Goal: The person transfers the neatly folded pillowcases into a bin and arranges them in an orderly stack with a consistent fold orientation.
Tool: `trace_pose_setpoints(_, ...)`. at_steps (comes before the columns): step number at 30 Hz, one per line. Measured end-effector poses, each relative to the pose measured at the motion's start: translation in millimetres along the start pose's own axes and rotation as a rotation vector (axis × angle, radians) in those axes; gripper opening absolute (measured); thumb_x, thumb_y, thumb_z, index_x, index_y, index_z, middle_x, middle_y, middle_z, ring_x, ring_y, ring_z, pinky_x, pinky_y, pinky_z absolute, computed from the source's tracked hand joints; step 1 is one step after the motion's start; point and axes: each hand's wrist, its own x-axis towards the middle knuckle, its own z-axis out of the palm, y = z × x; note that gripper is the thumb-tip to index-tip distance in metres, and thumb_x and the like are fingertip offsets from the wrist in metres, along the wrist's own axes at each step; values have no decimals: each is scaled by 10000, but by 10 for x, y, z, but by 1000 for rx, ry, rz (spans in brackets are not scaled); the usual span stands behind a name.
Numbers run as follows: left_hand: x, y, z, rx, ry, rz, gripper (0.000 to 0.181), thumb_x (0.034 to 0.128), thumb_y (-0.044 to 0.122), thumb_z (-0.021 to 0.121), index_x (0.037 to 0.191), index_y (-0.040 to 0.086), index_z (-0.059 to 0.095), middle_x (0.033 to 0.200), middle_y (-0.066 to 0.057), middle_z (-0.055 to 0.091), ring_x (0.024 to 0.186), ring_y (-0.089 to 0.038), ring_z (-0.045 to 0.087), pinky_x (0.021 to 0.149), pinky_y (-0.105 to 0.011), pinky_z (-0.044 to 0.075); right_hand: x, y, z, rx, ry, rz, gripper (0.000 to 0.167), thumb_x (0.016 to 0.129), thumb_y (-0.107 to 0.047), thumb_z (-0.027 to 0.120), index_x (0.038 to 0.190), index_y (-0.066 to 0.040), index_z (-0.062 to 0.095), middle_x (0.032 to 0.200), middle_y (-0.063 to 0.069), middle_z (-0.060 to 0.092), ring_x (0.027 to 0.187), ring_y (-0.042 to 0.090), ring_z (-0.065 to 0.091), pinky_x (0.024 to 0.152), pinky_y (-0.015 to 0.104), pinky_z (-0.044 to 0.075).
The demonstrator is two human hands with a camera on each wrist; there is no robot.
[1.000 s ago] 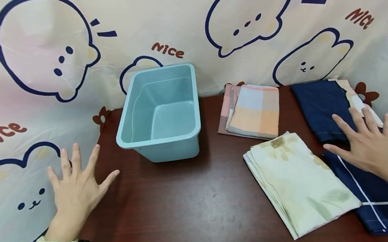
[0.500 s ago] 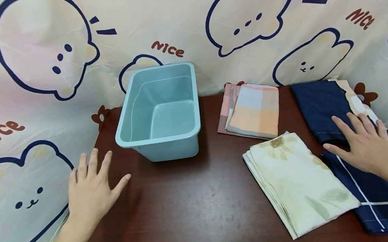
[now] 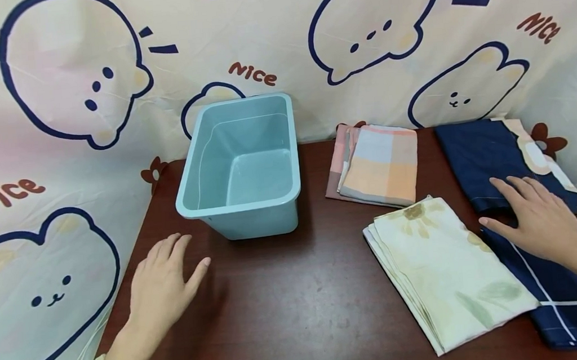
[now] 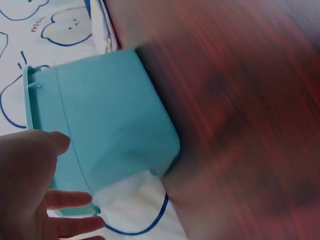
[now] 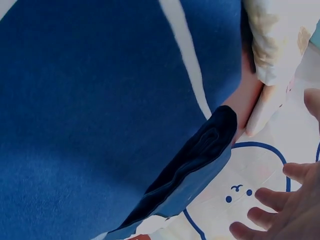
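Note:
My left hand [image 3: 160, 289] hovers over the left part of the table, fingers relaxed and thumb apart, holding nothing. Ahead of it stands a light blue plastic bin [image 3: 246, 223] with nothing inside, its side also seen in the left wrist view [image 4: 110, 115]. Over the folded navy cloths at the right hangs my right hand [image 3: 546, 224], fingers loosely spread and holding nothing. Nearest to it are a navy cloth with a beige and white edge [image 3: 480, 159] and a navy cloth with white lines [image 3: 556, 283]. Beside these lies a folded cream floral cloth [image 3: 448, 269].
A folded pastel checked cloth [image 3: 381, 164] lies at the back of the dark brown wooden table [image 3: 288, 304], right of the bin. A fabric backdrop [image 3: 353, 101] with bear drawings rises behind the table and along both sides.
My left hand has moved right and inward over the table, its fingers less spread. My right hand has lowered slightly, and its fingers have drawn closer together. The bin and cloths stay put.

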Motion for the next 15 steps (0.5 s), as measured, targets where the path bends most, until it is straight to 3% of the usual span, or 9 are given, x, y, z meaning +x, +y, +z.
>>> trace_pose_setpoints(7,58,218,65,-108,-72,13,495,940,381,672,1296,41,621,1299,-187,659,1232,-392,593,942,-599,502,-14,-48,-6,28,-55,17,753,846,-392,789,1354,95,523,1340,376,492,1230,555,425,998,731,362)
trace_pose_setpoints(15,94,518,176,-263,-208,-17,437,960,375,665,1310,114,638,1312,-117,678,1207,-321,647,929,-549,531,-39,-134,-22,74,-102,12,676,892,-401,749,1310,98,567,1312,395,544,1179,581,478,951,727,394)
